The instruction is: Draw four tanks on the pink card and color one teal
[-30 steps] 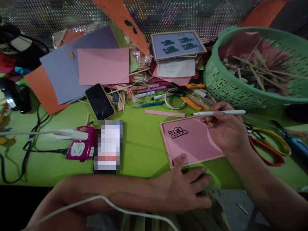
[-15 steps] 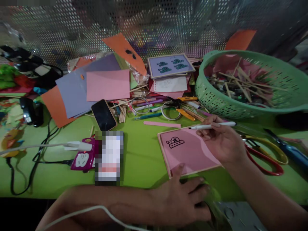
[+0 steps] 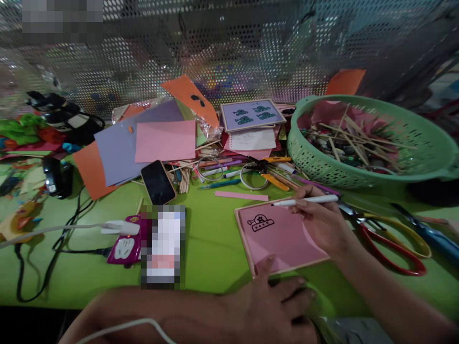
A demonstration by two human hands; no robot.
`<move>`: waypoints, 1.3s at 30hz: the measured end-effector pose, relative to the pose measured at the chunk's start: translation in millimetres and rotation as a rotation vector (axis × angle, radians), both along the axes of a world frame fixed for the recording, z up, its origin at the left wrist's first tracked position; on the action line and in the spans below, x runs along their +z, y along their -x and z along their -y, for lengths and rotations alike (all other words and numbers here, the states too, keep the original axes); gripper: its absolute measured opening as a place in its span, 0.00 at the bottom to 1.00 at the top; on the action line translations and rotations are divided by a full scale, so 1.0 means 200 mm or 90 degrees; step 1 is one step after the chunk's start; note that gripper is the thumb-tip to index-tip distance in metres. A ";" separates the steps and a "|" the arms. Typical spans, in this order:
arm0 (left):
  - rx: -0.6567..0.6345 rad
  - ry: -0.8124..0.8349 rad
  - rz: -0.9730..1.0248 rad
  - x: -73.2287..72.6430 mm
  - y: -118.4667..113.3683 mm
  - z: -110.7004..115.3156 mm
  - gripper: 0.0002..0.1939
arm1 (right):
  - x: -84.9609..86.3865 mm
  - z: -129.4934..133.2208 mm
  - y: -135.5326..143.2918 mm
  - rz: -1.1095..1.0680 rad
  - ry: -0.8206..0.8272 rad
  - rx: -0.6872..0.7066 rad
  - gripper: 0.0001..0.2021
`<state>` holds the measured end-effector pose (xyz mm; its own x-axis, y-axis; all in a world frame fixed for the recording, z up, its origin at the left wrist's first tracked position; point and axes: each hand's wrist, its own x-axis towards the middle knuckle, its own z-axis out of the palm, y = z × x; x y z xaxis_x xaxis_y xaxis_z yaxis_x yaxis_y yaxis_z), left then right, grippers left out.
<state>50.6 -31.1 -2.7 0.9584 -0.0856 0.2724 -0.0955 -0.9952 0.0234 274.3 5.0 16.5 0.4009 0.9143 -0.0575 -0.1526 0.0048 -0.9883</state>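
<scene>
A white marker (image 3: 315, 200) is pinched in my right hand (image 3: 322, 220), its dark tip over the top edge of a pink card (image 3: 283, 239) with a thin wooden-stick frame. A small black tank drawing (image 3: 260, 222) with a star sits at the card's upper left. My left hand (image 3: 270, 306) lies with fingers spread at the card's lower edge, its thumb resting on the pink surface. Above the card lies a narrow pink paper strip (image 3: 241, 196).
Scissors (image 3: 390, 243) with red and yellow handles lie right of my right hand. A green basket (image 3: 330, 165) of sticks stands behind. Coloured paper (image 3: 165, 141), a dark phone (image 3: 158, 182), a lit phone (image 3: 165, 243) and a purple socket (image 3: 125, 248) are leftward. A framed tank card (image 3: 251, 114) tops a stack.
The view has tilted up, so things sit lower in the picture. The marker and my right hand have shifted slightly left along the card's top edge. My left hand stays on the card.
</scene>
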 end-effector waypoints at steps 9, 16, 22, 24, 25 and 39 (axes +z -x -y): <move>0.009 0.072 -0.034 0.05 -0.01 0.00 0.12 | 0.01 0.02 0.06 0.193 0.055 0.104 0.10; -0.003 0.083 -0.033 0.05 -0.01 0.01 0.15 | 0.02 0.03 0.08 0.250 0.040 0.149 0.10; 0.009 0.092 -0.011 0.04 -0.01 0.02 0.13 | 0.03 0.03 0.09 0.262 0.030 0.158 0.08; 0.007 0.094 -0.009 0.04 -0.01 0.02 0.13 | 0.03 0.02 0.10 0.264 0.028 0.155 0.09; 0.008 0.095 -0.011 0.04 -0.01 0.02 0.13 | 0.03 0.02 0.10 0.265 0.027 0.155 0.09; 0.011 0.083 -0.020 0.05 -0.01 0.02 0.12 | 0.01 0.03 0.09 0.295 0.023 0.163 0.07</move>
